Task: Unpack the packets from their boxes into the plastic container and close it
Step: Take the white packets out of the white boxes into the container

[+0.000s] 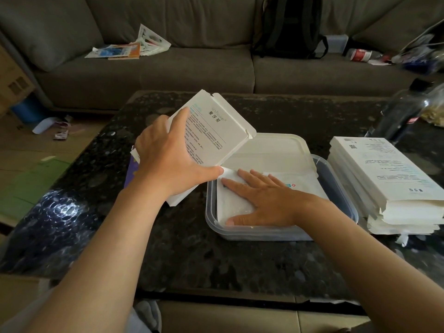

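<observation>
White box held tilted in the left hand, grip curled round its edge. Right hand, grip flat and holding nothing, presses on packets inside the plastic container.

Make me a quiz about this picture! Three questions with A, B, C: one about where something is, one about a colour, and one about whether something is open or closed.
1. Where is the stack of white boxes?
A. On the sofa
B. On the table, right of the plastic container
C. On the floor

2. What colour is the backpack?
A. Black
B. Red
C. Yellow

3. The white box that the left hand holds is:
A. Taped shut
B. Torn in half
C. Open at one end

Answers:
1. B, the stack stands on the dark table beside the container.
2. A, it looks black against the grey sofa.
3. C, its end flaps stick out, unfolded.
</observation>
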The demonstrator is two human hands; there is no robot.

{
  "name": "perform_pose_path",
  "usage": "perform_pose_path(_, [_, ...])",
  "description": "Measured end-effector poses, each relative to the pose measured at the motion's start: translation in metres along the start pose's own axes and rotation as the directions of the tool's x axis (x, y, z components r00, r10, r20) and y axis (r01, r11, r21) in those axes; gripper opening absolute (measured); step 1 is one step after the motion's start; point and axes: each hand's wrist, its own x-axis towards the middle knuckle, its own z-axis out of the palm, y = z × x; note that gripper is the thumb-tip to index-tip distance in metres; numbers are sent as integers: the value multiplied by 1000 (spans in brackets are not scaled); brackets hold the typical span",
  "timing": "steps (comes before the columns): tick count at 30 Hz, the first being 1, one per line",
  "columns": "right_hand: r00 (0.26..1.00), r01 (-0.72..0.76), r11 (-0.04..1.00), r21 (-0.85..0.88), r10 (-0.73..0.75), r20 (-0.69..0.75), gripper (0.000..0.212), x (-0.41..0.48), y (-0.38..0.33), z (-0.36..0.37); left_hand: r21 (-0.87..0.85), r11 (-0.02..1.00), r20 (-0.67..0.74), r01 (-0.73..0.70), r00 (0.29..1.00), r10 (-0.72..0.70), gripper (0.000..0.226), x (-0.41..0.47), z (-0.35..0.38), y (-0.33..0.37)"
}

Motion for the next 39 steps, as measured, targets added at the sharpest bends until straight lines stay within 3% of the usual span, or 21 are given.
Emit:
perform_pose_path(10, [999, 3, 999, 37, -1, -45, 103, -3, -2, 0, 12, 999, 6, -35, 999, 35, 125, -3, 0, 3])
perform_pose_path(13, [990, -53, 973, 223, 80, -115, 88, -8, -7, -12, 21, 998, -1, -56, 998, 56, 124, -3, 0, 2])
perform_pose_path(15, [953, -82, 912, 401, 189, -236, 62, -12, -1, -23, 28, 997, 0, -74, 997, 74, 124, -4, -1, 0])
perform_pose_path(18, [836, -63, 851, 521, 330, -438, 13, -24, 14, -44, 38, 993, 30, -108, 994, 107, 125, -5, -2, 0])
perform_pose_path(20, [743, 36, 755, 655, 418, -523, 9, -34, 18, -54, 56, 985, 82, -162, 984, 157, 128, -6, -3, 2])
perform_pose_path(22, [694, 160, 667, 728, 448, -563, 5, -42, 16, -59, 48, 970, 126, -239, 965, 232, 127, -7, -3, 6])
perform_pose_path(24, [709, 209, 634, 744, 425, -562, 9, -45, 10, -60, 12, 955, 159, -296, 944, 291, 125, -11, -4, 13])
perform_pose_path(29, [752, 112, 653, 749, 437, -494, 17, -41, 14, -56, 68, 899, 135, -433, 896, 422, 123, -18, 2, 33])
perform_pose_path(34, [749, -12, 742, 670, 451, -486, 19, -31, 21, -52, 113, 863, 84, -491, 871, 485, 123, -20, 6, 39])
perform_pose_path(39, [778, 26, 721, 693, 420, -467, 14, -31, 23, -51, 126, 865, 93, -485, 874, 477, 123, -19, 9, 37])
